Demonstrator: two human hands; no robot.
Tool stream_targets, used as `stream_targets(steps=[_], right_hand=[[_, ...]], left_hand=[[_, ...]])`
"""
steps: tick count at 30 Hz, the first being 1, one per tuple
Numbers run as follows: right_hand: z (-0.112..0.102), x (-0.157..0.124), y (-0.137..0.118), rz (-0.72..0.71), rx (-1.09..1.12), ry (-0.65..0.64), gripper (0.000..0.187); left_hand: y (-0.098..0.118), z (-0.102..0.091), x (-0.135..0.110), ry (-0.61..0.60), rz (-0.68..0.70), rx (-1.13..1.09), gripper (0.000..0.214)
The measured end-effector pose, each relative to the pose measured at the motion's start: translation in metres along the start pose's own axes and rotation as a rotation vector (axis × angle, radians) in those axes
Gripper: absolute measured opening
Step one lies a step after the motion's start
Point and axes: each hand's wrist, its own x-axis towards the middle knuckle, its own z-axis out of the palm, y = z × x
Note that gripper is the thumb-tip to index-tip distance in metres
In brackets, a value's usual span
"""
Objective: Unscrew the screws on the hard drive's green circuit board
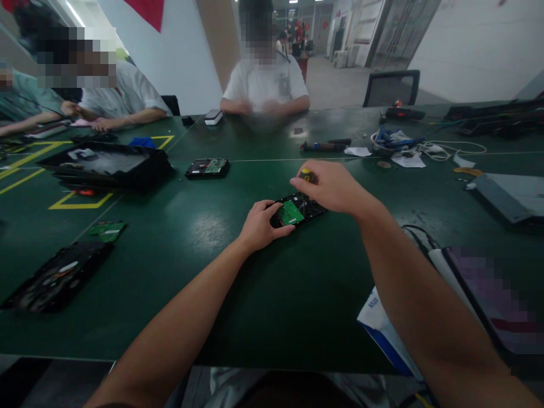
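Note:
A black hard drive (315,211) with a green circuit board (291,212) facing up lies on the green table in front of me. My left hand (261,225) grips its left end, thumb along the near edge and fingers along the far side. Above the drive's right part, my right hand (329,184) is closed round a screwdriver (306,174) with a yellow and black handle. The screwdriver points down at the drive; its tip is too small to make out.
Another hard drive (207,168) lies farther back, near a black tray (114,161). At left sit a dark drive-like part (59,277) and a loose green board (108,229). Cables (450,148), a grey metal case (510,195) and a tablet-like device (488,294) are at right. People sit across the table.

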Motion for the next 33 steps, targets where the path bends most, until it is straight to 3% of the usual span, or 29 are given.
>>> stream_targets(steps=[33], right_hand=[[-0.018,-0.009,-0.014,-0.108,0.155,-0.164,0.029]], left_hand=[[0.001,0.0,0.0,0.003,0.004,0.001,0.075]])
